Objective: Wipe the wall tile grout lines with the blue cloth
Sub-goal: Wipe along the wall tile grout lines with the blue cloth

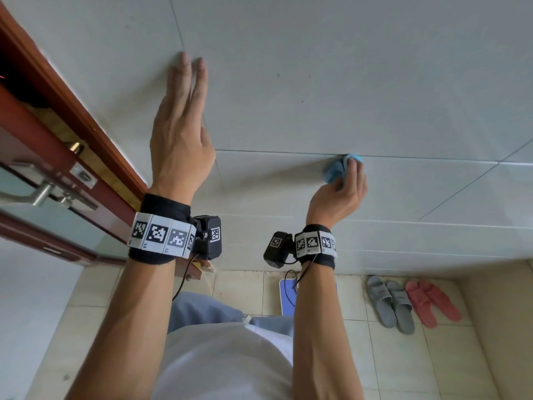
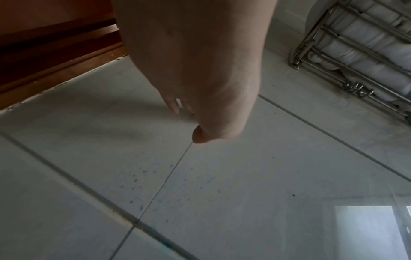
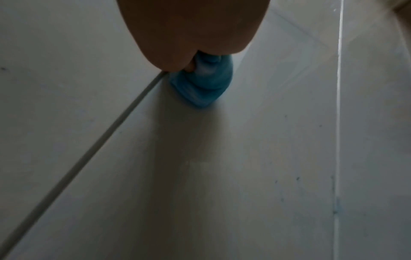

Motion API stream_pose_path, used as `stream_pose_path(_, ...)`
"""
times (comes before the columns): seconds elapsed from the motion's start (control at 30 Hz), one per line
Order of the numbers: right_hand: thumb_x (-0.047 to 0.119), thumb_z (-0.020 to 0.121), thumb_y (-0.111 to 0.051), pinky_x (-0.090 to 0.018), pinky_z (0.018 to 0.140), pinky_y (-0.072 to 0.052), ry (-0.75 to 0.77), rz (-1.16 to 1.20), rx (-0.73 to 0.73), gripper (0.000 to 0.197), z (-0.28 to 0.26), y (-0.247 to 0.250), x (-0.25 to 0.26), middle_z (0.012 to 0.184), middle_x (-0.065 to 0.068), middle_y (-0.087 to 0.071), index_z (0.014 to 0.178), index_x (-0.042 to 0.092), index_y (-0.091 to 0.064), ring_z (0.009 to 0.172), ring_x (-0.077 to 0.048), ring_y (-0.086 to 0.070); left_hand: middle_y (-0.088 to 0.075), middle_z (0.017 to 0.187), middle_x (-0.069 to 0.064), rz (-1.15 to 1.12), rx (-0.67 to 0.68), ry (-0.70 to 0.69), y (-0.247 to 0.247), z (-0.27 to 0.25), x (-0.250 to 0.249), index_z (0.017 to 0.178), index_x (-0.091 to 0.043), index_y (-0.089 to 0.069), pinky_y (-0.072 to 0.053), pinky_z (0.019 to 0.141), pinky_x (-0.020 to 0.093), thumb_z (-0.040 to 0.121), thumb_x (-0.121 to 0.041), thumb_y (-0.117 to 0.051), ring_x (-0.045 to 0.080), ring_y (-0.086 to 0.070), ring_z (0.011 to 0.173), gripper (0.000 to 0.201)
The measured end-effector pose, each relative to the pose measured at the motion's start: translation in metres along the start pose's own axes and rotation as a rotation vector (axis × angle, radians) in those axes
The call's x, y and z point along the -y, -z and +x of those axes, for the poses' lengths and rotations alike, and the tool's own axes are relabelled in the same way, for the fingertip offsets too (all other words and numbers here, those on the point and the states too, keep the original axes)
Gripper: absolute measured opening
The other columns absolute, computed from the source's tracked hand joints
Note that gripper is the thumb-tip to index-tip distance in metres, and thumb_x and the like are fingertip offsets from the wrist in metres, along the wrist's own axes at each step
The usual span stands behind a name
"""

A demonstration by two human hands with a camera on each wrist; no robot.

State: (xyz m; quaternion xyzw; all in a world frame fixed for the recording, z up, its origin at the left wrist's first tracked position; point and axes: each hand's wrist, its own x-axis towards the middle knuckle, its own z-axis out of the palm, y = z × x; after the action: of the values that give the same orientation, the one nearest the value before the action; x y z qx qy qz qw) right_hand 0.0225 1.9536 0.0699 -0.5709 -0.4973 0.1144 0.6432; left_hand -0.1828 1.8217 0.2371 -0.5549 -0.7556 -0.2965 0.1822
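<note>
A bunched blue cloth [image 1: 336, 168] [image 3: 203, 84] is pressed against the grey tiled wall, right on a horizontal grout line [image 1: 274, 153] [image 3: 89, 149]. My right hand [image 1: 344, 183] grips the cloth with curled fingers, at the right of the head view. My left hand [image 1: 184, 122] lies flat on the wall tile at upper left, fingers straight and together, holding nothing. In the left wrist view the left hand [image 2: 195, 73] hangs over the tile with a thin vertical grout line [image 2: 164, 177] running away from its thumb. Small blue specks dot that tile.
A red-brown door frame [image 1: 72, 111] and a door with a metal handle [image 1: 40, 194] stand at the left. On the floor lie grey slippers [image 1: 389, 304], pink slippers [image 1: 432, 303] and a blue scale [image 1: 287, 295]. A chrome towel rack [image 2: 355, 49] hangs on the wall.
</note>
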Motion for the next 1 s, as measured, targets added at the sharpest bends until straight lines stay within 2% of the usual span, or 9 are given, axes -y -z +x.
stream_pose_path(0.1,-0.008,0.092,-0.060,-0.046,0.102,-0.053,-0.095,0.042,-0.008,0.046,-0.021,-0.013,0.020,0.141,-0.010,-0.064,0.134,0.010,-0.069,0.126,-0.029,-0.060,-0.003,0.176,0.006,0.001,0.017,-0.016,0.000,-0.003,0.004,0.168,-0.019,-0.010,-0.027,0.128,0.041,0.095,0.008,-0.044,0.023,-0.006,0.162,0.085)
stream_pose_path(0.27,-0.010,0.094,-0.053,-0.042,0.106,-0.050,0.094,0.059,0.179,0.045,-0.083,-0.034,0.051,0.140,-0.011,-0.064,0.132,0.007,-0.070,0.127,-0.030,-0.057,-0.006,0.175,0.012,0.000,-0.004,-0.050,-0.003,0.000,0.009,0.168,-0.016,-0.013,-0.019,0.131,0.037,0.097,0.008,-0.042,0.028,-0.007,0.162,0.080)
stream_pose_path(0.4,-0.018,0.087,-0.055,-0.041,0.108,-0.049,0.226,-0.029,0.228,0.053,-0.069,-0.025,0.040,0.138,-0.005,-0.066,0.131,0.008,-0.070,0.127,-0.029,-0.057,-0.005,0.175,0.011,0.012,0.013,-0.061,0.000,0.001,0.011,0.168,-0.018,-0.011,-0.011,0.132,0.034,0.097,0.008,-0.041,0.027,-0.004,0.162,0.082)
stream_pose_path(0.57,-0.011,0.091,-0.053,-0.046,0.097,-0.052,0.105,-0.060,0.068,0.044,-0.033,-0.013,0.027,0.133,-0.002,-0.068,0.125,0.010,-0.072,0.119,-0.029,-0.060,-0.004,0.176,0.005,-0.008,0.029,-0.066,0.005,-0.002,0.019,0.168,-0.021,-0.010,-0.021,0.130,0.043,0.096,0.010,-0.044,0.023,-0.003,0.162,0.086)
stream_pose_path(0.67,-0.006,0.093,-0.054,-0.043,0.098,-0.054,-0.033,-0.013,0.035,0.043,-0.048,-0.023,0.048,0.138,-0.005,-0.067,0.128,0.012,-0.072,0.121,-0.028,-0.062,-0.006,0.176,0.006,-0.025,0.028,-0.067,0.008,-0.006,0.030,0.168,-0.019,-0.013,-0.027,0.128,0.046,0.095,0.011,-0.044,0.024,-0.006,0.162,0.085)
stream_pose_path(0.73,-0.008,0.091,-0.053,-0.039,0.096,-0.055,-0.008,0.020,0.098,0.046,-0.071,-0.030,0.066,0.136,-0.004,-0.068,0.126,0.013,-0.074,0.119,-0.026,-0.062,-0.006,0.176,0.005,-0.032,0.046,-0.053,0.013,-0.006,0.036,0.168,-0.019,-0.013,-0.030,0.126,0.047,0.094,0.011,-0.044,0.023,-0.006,0.162,0.085)
stream_pose_path(0.83,-0.013,0.085,-0.053,-0.032,0.098,-0.052,0.138,0.053,0.329,0.050,-0.108,-0.040,0.089,0.131,-0.002,-0.070,0.123,0.010,-0.074,0.115,-0.028,-0.062,-0.006,0.176,0.004,-0.035,0.063,-0.061,0.018,-0.006,0.044,0.168,-0.019,-0.014,-0.030,0.127,0.042,0.094,0.012,-0.042,0.022,-0.007,0.162,0.085)
stream_pose_path(0.9,-0.013,0.086,-0.058,-0.035,0.096,-0.053,0.263,0.108,0.484,0.045,-0.121,-0.045,0.101,0.127,-0.003,-0.072,0.121,0.007,-0.076,0.113,-0.029,-0.062,-0.007,0.176,0.004,-0.031,0.068,-0.064,0.021,-0.006,0.051,0.168,-0.018,-0.015,-0.027,0.128,0.038,0.093,0.012,-0.042,0.022,-0.008,0.162,0.085)
stream_pose_path(1.0,-0.007,0.091,-0.064,-0.039,0.094,-0.057,0.352,0.191,0.478,0.032,-0.116,-0.046,0.119,0.121,-0.007,-0.075,0.118,0.004,-0.077,0.112,-0.027,-0.065,-0.007,0.176,0.005,-0.032,0.060,-0.048,0.028,-0.006,0.062,0.168,-0.017,-0.015,-0.025,0.129,0.036,0.093,0.013,-0.042,0.022,-0.008,0.162,0.085)
